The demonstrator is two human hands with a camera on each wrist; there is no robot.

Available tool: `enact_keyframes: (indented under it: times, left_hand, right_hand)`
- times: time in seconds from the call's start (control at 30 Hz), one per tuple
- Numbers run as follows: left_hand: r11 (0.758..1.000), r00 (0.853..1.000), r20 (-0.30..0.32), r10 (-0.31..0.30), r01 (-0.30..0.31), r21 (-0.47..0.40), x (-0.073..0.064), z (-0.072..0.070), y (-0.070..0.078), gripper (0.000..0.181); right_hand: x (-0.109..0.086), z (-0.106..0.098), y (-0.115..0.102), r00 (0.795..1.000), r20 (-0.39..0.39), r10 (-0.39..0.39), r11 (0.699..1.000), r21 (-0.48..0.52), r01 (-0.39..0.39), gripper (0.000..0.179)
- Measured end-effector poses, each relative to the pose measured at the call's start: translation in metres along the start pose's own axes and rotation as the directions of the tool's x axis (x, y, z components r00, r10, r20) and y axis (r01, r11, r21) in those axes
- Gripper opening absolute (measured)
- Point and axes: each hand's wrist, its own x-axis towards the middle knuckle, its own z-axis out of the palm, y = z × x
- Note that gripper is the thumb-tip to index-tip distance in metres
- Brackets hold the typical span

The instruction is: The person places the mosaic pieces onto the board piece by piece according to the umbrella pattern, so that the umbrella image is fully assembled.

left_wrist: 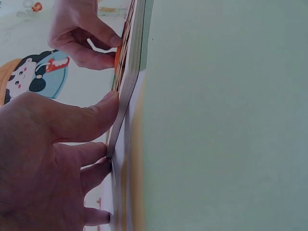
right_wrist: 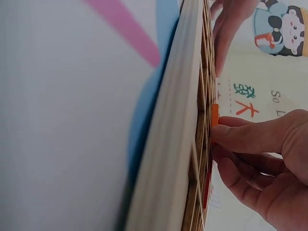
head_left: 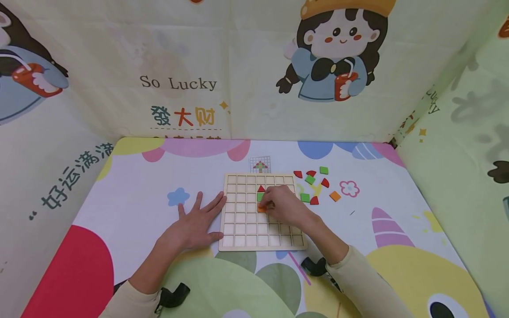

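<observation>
A wooden grid board (head_left: 246, 241) lies on the table, its cells outlined by raised strips. My left hand (head_left: 197, 226) rests at the board's left side, fingers spread and fairly straight, fingertips and thumb touching the edge. Over the middle of the grid, my right hand (head_left: 287, 206) pinches an orange square tile (right_wrist: 215, 111) between thumb and fingers, at the board's surface. Above that tile, a red triangular piece (head_left: 261, 188) and a green square tile (head_left: 260, 197) sit in the same column. The right hand hides the cells beneath it.
Right of the board lie loose pieces: green squares (head_left: 324, 170), red quarter-rounds (head_left: 325, 182) and an orange square (head_left: 335, 196). A small printed pattern card (head_left: 260, 164) lies behind the board. Printed cloth walls (head_left: 254, 110) stand at the back and sides.
</observation>
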Motion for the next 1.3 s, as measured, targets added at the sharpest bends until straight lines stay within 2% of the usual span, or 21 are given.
enact_keyframes:
  times: [0.27, 0.5, 0.77, 1.03, 1.3]
  left_hand:
    - [1.0, 1.0, -0.005, 0.008, -0.008, -0.011, 0.0, 0.0, 0.0, 0.092]
    - [1.0, 1.0, -0.012, 0.015, -0.015, -0.014, 0.0, -0.001, 0.0, 0.091]
    - [1.0, 1.0, -0.009, 0.016, -0.016, -0.015, 0.0, 0.0, 0.0, 0.091]
    - [1.0, 1.0, -0.002, 0.006, -0.006, -0.019, 0.0, 0.0, 0.0, 0.091]
    - [1.0, 1.0, 0.004, -0.002, 0.002, -0.015, -0.002, -0.002, 0.001, 0.092]
  right_hand:
    - [-0.001, -0.001, -0.002, 1.0, -0.005, -0.03, 0.999, -0.034, 0.03, 0.017]
    - [-0.001, -0.004, -0.004, 1.0, 0.022, -0.013, 0.997, -0.073, 0.014, 0.02]
    - [-0.001, -0.004, -0.002, 0.998, 0.055, -0.012, 0.998, -0.054, 0.015, 0.022]
    - [-0.004, -0.004, 0.002, 0.999, 0.013, -0.05, 0.999, -0.016, 0.05, 0.021]
    - [-0.009, -0.012, 0.006, 0.999, -0.032, -0.027, 0.997, 0.066, 0.029, 0.021]
